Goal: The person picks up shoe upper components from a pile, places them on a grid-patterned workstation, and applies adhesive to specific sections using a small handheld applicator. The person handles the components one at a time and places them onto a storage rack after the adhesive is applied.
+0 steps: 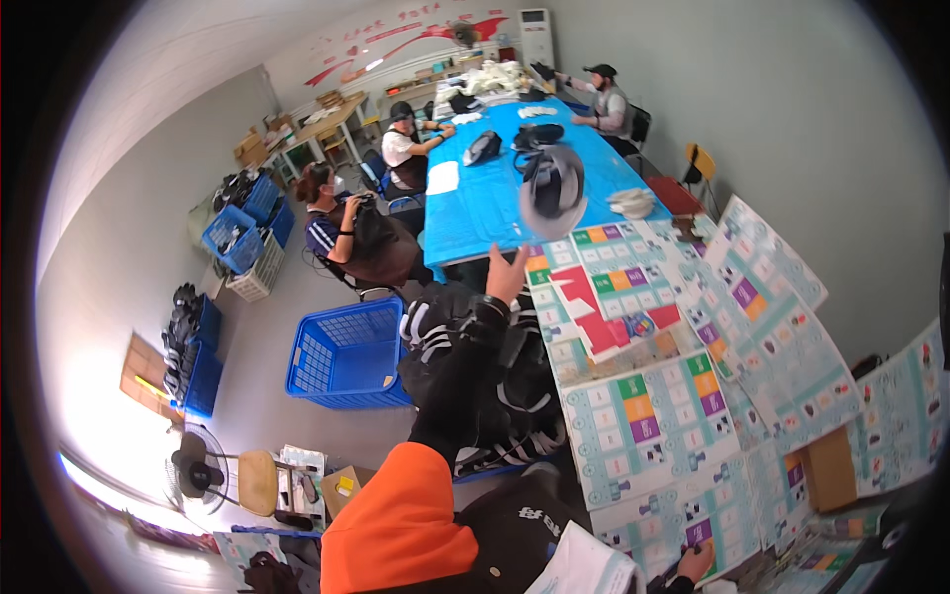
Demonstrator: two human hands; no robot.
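Observation:
My left hand (507, 277) reaches out over the near edge of the blue-covered table (457, 213), fingers spread, holding nothing. Just beyond it is a rounded black-and-grey item (554, 188), smeared by motion and apart from my fingers; its kind cannot be made out. Down at the lower right, my right hand (697, 561) is small and partly hidden, close to the printed cardboard sheets (604, 465). Its finger pose is unclear. Under my left forearm lies a heap of black items with white straps (430, 332).
A blue plastic basket (346, 354) stands on the floor left of the heap. Three people sit along the table: two at its left, one (609, 109) at far right. More baskets (237, 238) and a standing fan (198, 470) are at left. White gloves (631, 204) lie at the table's right.

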